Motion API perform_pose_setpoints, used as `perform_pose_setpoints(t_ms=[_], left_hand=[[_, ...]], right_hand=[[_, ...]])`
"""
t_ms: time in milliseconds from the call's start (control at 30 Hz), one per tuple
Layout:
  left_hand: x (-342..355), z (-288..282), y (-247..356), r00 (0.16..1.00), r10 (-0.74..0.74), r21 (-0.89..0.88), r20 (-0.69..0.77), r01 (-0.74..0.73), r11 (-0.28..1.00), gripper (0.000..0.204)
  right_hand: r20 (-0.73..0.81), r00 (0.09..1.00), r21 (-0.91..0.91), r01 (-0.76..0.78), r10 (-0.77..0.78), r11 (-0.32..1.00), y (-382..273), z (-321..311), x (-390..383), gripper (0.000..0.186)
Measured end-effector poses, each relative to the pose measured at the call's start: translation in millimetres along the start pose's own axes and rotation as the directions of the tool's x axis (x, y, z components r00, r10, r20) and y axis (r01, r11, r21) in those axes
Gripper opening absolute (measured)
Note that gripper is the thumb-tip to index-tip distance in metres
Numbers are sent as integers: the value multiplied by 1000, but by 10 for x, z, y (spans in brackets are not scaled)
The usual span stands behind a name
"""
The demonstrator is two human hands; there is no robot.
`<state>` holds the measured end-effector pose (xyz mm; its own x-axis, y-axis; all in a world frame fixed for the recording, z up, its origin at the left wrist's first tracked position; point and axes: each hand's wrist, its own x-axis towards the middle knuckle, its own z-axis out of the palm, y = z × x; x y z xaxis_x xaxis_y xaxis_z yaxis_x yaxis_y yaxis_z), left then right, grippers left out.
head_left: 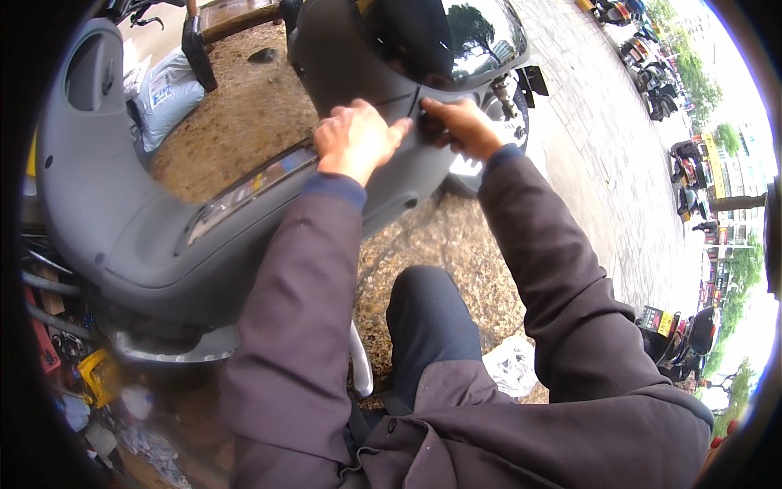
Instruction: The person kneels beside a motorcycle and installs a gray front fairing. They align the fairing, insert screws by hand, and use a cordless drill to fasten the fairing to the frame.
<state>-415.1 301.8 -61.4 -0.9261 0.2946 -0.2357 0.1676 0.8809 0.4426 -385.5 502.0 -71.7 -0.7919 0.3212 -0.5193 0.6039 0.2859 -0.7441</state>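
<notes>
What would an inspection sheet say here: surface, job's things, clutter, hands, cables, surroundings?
Surface: speckled brown ground; paving at right.
Job's things: grey scooter body with a dark glossy panel.
Clutter: crumpled clear plastic on the ground; pale bag at upper left.
Hands: left hand on the body, thumb spread; right hand at its seam, grip unclear.
Cables: none clearly made out.
Surroundings: parked scooters, greenery.
</notes>
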Motion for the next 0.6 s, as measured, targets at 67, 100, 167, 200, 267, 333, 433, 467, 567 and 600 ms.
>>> perform_pose_setpoints(t_ms=[67,100,167,200,267,333,433,467,567,600], left_hand=[[80,43,55,997,-60,18,-44,61,998,88],[102,65,63,995,-89,26,-37,91,996,89],[143,89,59,996,-89,28,-28,90,996,91],[154,104,58,996,-84,38,-24,85,996,90],[167,132,70,996,-73,40,-41,75,996,88],[149,157,88,995,-67,40,-68,70,997,86],[105,173,117,994,-56,57,-93,62,996,86],[93,164,124,993,-57,52,-101,63,997,86],[63,131,146,992,-58,48,-116,64,997,88],[61,127,154,993,-52,40,-110,57,998,89]], right_hand=[[2,1000,-22,31,-31,999,-15,-4,-7,52],[-7,1000,-34,27,-28,999,-23,-3,-11,52],[0,999,-41,41,-41,998,-41,-1,-15,48],[3,999,-47,36,-36,998,-47,2,-13,47],[0,999,-32,42,-42,999,-51,-5,3,44],[25,998,-50,66,-64,997,-36,-16,21,43],[11,996,-11,90,-90,996,19,-26,51,45],[9,998,0,57,-57,998,35,-39,54,46],[47,995,33,83,-84,996,46,-55,27,46],[3,997,14,72,-72,997,33,-63,10,46]])
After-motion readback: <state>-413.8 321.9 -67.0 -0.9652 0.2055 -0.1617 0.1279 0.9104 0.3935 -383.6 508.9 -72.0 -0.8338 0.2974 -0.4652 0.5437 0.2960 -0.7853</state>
